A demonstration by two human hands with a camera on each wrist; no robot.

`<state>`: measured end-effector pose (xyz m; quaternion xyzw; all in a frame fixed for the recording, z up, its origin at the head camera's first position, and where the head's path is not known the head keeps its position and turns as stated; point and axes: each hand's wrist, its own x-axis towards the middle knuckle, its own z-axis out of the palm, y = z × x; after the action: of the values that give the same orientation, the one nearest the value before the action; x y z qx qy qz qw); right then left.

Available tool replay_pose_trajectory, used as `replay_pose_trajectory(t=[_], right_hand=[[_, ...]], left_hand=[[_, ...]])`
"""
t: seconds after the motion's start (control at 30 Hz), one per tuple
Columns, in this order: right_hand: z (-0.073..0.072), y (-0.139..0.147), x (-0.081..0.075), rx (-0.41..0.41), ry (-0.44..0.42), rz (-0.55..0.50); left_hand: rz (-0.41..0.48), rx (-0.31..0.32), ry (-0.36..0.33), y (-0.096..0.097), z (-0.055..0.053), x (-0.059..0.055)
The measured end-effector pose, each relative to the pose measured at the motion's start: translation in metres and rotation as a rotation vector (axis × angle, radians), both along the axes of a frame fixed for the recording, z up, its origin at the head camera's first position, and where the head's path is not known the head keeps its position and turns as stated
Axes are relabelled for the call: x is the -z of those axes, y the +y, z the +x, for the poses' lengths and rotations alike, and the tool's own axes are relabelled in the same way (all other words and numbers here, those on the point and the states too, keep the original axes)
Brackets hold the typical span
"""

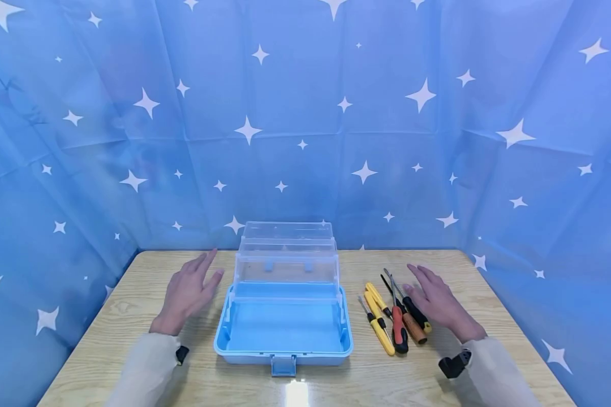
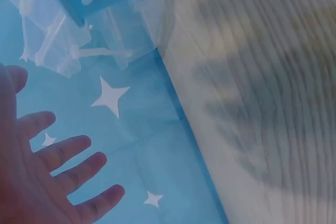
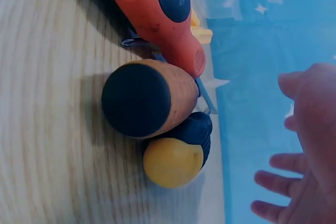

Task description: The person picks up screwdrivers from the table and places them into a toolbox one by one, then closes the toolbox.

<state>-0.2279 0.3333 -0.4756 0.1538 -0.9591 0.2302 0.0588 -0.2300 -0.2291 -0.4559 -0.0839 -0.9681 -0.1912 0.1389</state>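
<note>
A light-blue toolbox stands on the table with its clear lid and trays raised at the back. To its left, my left hand hovers palm down over the table, fingers spread and holding nothing. My right hand is held the same way, just right of a pile of hand tools. In that pile lie a red-and-black screwdriver, a wooden-handled tool, a black-handled screwdriver with a yellow end, a yellow-handled screwdriver and another yellow-handled tool.
The wooden table ends at a blue star-patterned curtain behind and on both sides. The toolbox latch hangs down at the front. A black wrist device sits at the right sleeve.
</note>
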Motion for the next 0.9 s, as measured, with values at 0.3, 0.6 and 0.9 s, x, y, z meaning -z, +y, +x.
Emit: replay_pose_trajectory(t=[0.3, 0.6, 0.9], right_hand=[[0.003, 0.004, 0.002, 0.016, -0.089, -0.051], [0.001, 0.012, 0.011, 0.045, -0.155, -0.099], [0.000, 0.013, 0.014, 0.068, -0.220, -0.114]], left_hand=[[0.189, 0.030, -0.096, 0.015, -0.003, 0.007], [0.382, 0.083, -0.190, 0.029, -0.002, 0.013], [0.450, 0.160, -0.125, 0.048, 0.005, 0.018]])
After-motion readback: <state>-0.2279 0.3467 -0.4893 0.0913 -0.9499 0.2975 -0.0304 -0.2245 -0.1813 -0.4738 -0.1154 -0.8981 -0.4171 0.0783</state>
